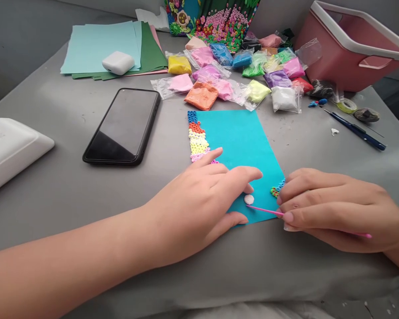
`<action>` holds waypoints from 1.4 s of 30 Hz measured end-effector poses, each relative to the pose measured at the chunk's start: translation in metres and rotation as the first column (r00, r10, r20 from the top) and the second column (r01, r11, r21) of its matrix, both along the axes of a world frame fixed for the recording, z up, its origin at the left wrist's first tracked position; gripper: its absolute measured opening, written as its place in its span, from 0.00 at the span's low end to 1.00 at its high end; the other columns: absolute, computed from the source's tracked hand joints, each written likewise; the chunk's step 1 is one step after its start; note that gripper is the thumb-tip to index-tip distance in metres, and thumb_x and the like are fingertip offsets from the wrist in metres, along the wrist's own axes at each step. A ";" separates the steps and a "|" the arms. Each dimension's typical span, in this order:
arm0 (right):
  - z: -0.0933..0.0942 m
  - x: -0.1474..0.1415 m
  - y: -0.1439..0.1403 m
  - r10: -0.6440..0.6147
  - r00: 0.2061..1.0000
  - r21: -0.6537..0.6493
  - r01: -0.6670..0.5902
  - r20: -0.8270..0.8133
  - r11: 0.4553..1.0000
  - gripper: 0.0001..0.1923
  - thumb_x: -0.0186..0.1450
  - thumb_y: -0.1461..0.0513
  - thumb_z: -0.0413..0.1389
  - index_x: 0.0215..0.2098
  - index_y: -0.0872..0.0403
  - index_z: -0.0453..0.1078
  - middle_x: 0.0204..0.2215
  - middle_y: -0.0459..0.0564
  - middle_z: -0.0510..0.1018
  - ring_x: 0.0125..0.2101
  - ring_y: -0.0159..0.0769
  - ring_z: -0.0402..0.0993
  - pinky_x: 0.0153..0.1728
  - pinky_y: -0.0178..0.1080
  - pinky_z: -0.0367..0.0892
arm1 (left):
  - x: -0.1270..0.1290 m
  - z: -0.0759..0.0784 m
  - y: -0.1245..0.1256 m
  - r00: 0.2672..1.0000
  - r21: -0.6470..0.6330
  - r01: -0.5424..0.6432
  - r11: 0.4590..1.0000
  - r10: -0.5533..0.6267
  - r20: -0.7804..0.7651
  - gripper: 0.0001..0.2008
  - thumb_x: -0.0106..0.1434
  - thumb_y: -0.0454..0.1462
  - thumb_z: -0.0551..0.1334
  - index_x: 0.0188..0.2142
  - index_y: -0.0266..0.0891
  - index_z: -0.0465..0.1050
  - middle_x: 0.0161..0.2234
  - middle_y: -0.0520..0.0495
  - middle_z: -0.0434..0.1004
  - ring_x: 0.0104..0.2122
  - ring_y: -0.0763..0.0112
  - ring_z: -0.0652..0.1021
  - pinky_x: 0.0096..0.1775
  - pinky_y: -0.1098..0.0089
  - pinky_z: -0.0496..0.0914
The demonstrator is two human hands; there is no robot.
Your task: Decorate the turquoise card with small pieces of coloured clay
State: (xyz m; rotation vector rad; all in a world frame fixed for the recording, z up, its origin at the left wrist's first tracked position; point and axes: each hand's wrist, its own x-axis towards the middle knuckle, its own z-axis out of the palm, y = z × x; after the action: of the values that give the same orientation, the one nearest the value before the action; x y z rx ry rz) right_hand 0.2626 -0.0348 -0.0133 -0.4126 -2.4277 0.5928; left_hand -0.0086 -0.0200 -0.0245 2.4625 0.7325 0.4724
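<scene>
My left hand (209,199) lies over the lower left of a bright blue sheet (236,141), fingers spread, thumb near the sheet's front edge. Between its thumb and forefinger sits a small white clay disc (249,199) on the sheet. My right hand (339,208) pinches a thin pink modelling tool (266,210), its tip touching or just beside the disc's lower edge. Small clay rings (197,137) in blue, orange, white, yellow and pink run down the sheet's left side, partly hidden by my left hand. More coloured rings (277,189) show beside my right fingers.
A phone (124,126) and white device (13,148) lie to the left. Behind are stacked papers (99,44), a white case (118,63), bagged clay (202,95), and a decorated picture (216,22). A pink basket (339,48) and dark blue pen-like tool (355,130) are at right.
</scene>
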 end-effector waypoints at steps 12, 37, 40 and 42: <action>0.001 0.001 0.000 -0.039 0.998 0.089 0.035 0.043 0.995 0.06 0.70 0.72 0.55 0.39 0.59 0.73 0.30 0.52 0.82 0.35 0.39 0.79 0.41 0.46 0.75 | 0.000 -0.002 0.001 1.000 -0.054 0.004 0.999 -0.004 -0.006 0.20 0.69 0.33 0.66 0.57 0.44 0.62 0.48 0.55 0.83 0.48 0.63 0.79 0.70 0.42 0.52; 0.001 0.000 0.000 -0.171 0.983 0.134 0.162 0.060 0.978 0.10 0.67 0.73 0.54 0.43 0.58 0.72 0.32 0.54 0.82 0.36 0.40 0.82 0.39 0.46 0.73 | -0.002 -0.007 -0.006 0.994 0.319 0.021 0.948 -0.053 0.092 0.14 0.73 0.31 0.61 0.57 0.36 0.66 0.42 0.51 0.87 0.44 0.67 0.85 0.64 0.50 0.67; -0.001 0.001 0.000 -0.204 0.978 0.118 0.199 0.035 0.973 0.11 0.67 0.73 0.55 0.45 0.57 0.72 0.32 0.53 0.81 0.35 0.40 0.82 0.39 0.46 0.74 | -0.003 -0.008 -0.006 0.993 0.374 0.037 0.927 -0.076 0.092 0.13 0.72 0.27 0.59 0.54 0.37 0.70 0.40 0.54 0.88 0.44 0.68 0.85 0.62 0.57 0.70; -0.001 0.002 0.000 -0.215 0.976 0.124 0.209 0.039 0.970 0.12 0.67 0.73 0.55 0.46 0.55 0.72 0.32 0.52 0.81 0.34 0.40 0.82 0.39 0.47 0.75 | -0.002 -0.008 -0.006 0.993 0.386 0.036 0.922 -0.075 0.087 0.12 0.72 0.27 0.59 0.53 0.37 0.71 0.40 0.55 0.88 0.44 0.68 0.85 0.61 0.59 0.71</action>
State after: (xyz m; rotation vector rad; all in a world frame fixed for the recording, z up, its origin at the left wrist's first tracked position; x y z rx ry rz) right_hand 0.2645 -0.0345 -0.0138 -0.6348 -2.4119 0.3466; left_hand -0.0108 -0.0257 -0.0327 2.7865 0.5688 0.7759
